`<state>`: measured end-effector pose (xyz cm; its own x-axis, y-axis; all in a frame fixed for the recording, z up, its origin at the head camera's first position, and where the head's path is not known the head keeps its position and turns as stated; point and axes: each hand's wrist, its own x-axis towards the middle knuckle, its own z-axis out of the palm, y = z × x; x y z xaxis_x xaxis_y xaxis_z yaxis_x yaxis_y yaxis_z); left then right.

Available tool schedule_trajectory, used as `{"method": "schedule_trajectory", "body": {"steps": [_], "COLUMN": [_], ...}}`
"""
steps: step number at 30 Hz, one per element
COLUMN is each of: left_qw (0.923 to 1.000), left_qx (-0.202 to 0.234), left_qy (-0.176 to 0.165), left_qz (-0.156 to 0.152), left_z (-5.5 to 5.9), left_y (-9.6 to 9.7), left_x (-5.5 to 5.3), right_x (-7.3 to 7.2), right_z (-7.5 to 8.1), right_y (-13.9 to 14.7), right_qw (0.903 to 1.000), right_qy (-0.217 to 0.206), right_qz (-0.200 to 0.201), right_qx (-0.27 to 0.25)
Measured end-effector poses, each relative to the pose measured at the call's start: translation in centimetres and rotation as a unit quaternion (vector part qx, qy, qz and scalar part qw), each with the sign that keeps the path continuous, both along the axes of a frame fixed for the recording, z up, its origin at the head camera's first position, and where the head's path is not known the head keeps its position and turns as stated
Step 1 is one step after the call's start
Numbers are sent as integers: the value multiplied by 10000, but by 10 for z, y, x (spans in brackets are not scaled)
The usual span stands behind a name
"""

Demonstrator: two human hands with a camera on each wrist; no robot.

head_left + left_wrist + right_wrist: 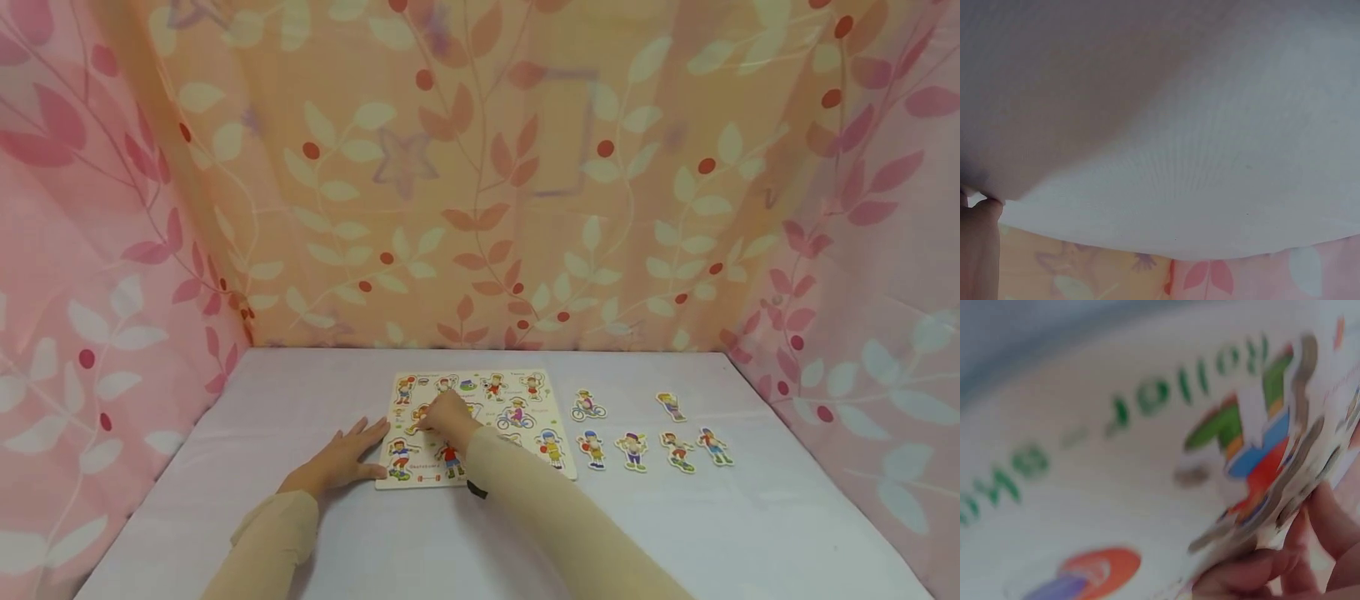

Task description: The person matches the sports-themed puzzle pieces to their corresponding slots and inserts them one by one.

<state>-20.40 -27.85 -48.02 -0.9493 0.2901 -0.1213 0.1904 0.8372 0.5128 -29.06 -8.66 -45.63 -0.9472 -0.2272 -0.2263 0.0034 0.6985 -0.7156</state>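
Note:
A puzzle board printed with sports figures lies flat on the table. My left hand rests by its left edge with fingers spread, the tips and thumb at the rim. Over the board's left middle, my right hand reaches down with curled fingers. They pinch a small puzzle piece with orange and yellow parts, low against the board. In the right wrist view, a roller-skater figure lies near the curled fingers; the held piece is mostly hidden there. The left wrist view shows part of the left hand at its edge.
Several loose puzzle pieces lie right of the board, among them a cyclist, a purple-clad figure and a figure in a blue cap. The white table is bounded by floral curtains behind and at both sides.

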Motion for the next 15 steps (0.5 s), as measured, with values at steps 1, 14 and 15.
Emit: {"method": "schedule_trajectory", "body": {"steps": [1,14,15], "left_qw": [10000,9999,9999], "left_qx": [-24,-31,-26], "left_qy": [-4,-75,-100], "left_qz": [-17,64,82], "left_z": [0,3,2], "left_y": [1,3,3], "left_x": [-1,1,1], "right_x": [-1,4,5], "right_z": [0,0,0], "right_y": [0,16,16], "right_qw": [9998,9880,9880], "right_qy": [71,-842,-862], "right_qz": [34,7,52], "right_qx": [175,-1295,-1282]}}
